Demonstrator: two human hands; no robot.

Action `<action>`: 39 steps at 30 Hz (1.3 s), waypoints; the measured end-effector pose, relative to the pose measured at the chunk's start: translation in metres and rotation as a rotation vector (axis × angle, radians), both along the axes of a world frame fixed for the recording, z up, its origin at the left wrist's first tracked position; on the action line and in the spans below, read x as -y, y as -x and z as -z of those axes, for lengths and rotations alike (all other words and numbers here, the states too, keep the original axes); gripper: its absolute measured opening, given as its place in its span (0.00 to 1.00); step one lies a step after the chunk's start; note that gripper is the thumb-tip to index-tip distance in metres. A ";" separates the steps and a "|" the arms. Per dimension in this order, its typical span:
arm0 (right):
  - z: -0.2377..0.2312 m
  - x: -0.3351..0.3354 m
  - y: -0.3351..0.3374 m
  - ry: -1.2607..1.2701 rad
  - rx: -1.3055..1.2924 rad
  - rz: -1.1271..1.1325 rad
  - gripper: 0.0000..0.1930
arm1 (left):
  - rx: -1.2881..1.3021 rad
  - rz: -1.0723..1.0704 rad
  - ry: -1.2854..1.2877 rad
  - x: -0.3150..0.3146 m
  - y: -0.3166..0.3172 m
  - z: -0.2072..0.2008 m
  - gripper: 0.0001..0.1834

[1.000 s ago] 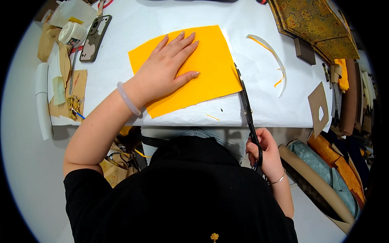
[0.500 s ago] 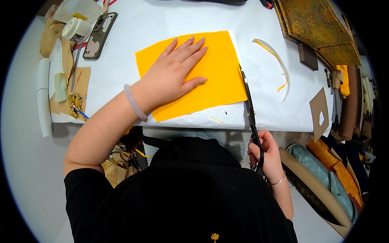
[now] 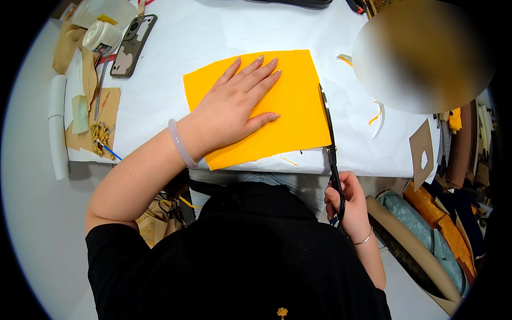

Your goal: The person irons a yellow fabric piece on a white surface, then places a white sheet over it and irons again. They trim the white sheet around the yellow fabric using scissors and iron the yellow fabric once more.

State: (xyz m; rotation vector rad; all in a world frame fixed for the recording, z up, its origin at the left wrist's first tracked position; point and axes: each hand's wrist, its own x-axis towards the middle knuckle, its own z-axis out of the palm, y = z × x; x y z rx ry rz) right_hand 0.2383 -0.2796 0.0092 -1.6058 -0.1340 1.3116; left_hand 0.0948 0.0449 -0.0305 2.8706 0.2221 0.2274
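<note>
A yellow sheet (image 3: 298, 101) with a thin white edge lies on the white-covered table in front of me. My left hand (image 3: 229, 109) rests flat on it, fingers spread toward its far edge. To the right, my right hand (image 3: 353, 205) grips the black handles of a pair of scissors (image 3: 332, 154) just off the table's near edge. The scissor blades point away from me along the sheet's right edge and look closed or nearly so. Yellow trimmings (image 3: 288, 160) lie near the sheet's lower edge.
At the far left are a phone (image 3: 133, 45), a white jar (image 3: 101, 36) and brown paper scraps (image 3: 109, 109). Curved offcuts (image 3: 379, 120) lie to the right, by a brown card with a cut-out (image 3: 421, 149). Rolled materials (image 3: 416, 245) stand at lower right. A round blur covers the upper right.
The yellow sheet and my left hand have shifted slightly toward me and to the right. The scissors stay in my right hand in nearly the same place. A round blur now covers the upper right.
</note>
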 end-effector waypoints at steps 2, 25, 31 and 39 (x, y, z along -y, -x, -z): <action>-0.002 -0.002 -0.001 0.013 0.015 -0.004 0.15 | 0.005 0.010 0.030 0.000 0.000 -0.002 0.40; -0.004 -0.024 -0.007 0.037 0.056 -0.008 0.16 | 0.002 0.073 0.119 0.004 0.003 -0.006 0.42; -0.003 -0.024 -0.003 0.048 0.077 -0.003 0.16 | -0.005 0.077 0.130 0.004 0.003 -0.006 0.42; -0.008 -0.035 -0.009 0.045 0.094 -0.017 0.15 | -0.009 0.100 0.159 0.006 0.005 -0.008 0.42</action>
